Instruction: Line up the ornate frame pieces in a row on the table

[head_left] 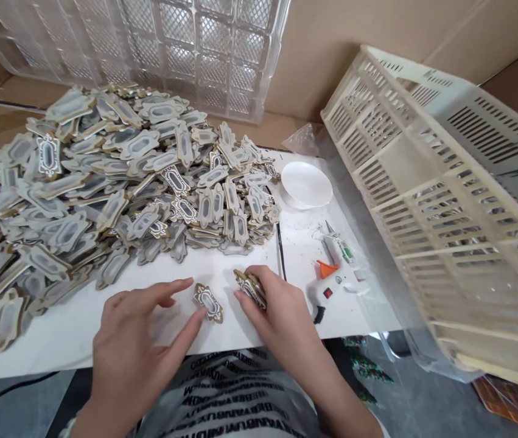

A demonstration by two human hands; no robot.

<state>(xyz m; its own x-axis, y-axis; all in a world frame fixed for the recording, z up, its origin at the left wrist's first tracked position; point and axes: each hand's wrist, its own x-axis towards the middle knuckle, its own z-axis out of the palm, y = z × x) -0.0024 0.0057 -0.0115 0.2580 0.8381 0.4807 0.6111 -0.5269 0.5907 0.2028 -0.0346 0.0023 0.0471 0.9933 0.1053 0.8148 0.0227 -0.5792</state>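
single piece (208, 302): small ornate frame-shaped cutout, gold edge, white scrollwork, dark oval centre; flat on white table (240, 267), near front edge, between both hands.
left hand (137, 340): open, fingers spread, palm down; index tip touching the piece's lower right end, thumb just beside its upper left end. Not lifted.
right hand (277, 310): closed around a small stack (250, 287) of the same pieces, held edge-up; count unreadable, fingers cover most of it.
pile (103, 182): large heap of same cutouts, mostly grey backs up, a few printed faces showing; fills left and centre of table, left part cut off by frame edge.
glue gun (332, 286): white body, orange trigger, red switch; on its side just right of right hand, well apart from the single piece. Green-labelled item beside its nozzle, too small to identify.
white disc (307, 184): round, shallow, behind glue gun; lid or dish, cannot tell.
crate (445, 201): cream slotted plastic, tilted on its side at right, right and bottom cut off.
clear tray (185, 48): gridded compartments, leaning on cardboard wall (354, 36) behind pile; top cropped.
lower frame: printed shirt (226, 395), text unreadable; floor items under crate blurred.
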